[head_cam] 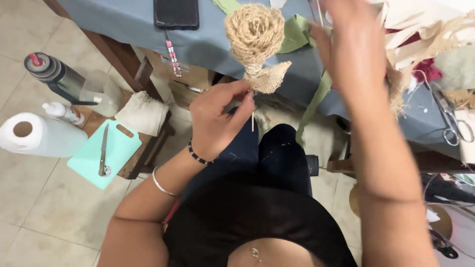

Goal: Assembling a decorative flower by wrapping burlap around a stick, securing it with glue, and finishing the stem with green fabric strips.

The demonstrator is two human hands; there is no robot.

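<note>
Near left, a mint cutting board [91, 155] carries a knife [103, 151]. Left hand [215, 118] has its grip pinched closed on a thin stick [252, 120] under the jute rose [255, 34], held up centre. Right hand [354, 54] is raised, blurred, grip state can't tell. Far right, scissors [457, 129] lie on the grey counter [128, 22].

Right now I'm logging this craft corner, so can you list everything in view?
jute rose on a stick: 1, tan, held up by left hand
phone: 1, black, on grey-blue table cloth
scissors: 1, silver, table right
fabric scraps: several, cream, maroon, green, table right
cutting board: 1, mint, wooden stool
knife: 1, on the board
paper roll: 1, white, floor left
flask: 1, steel, left
left hand: pinching the stick
right hand: blurred, raised
</note>
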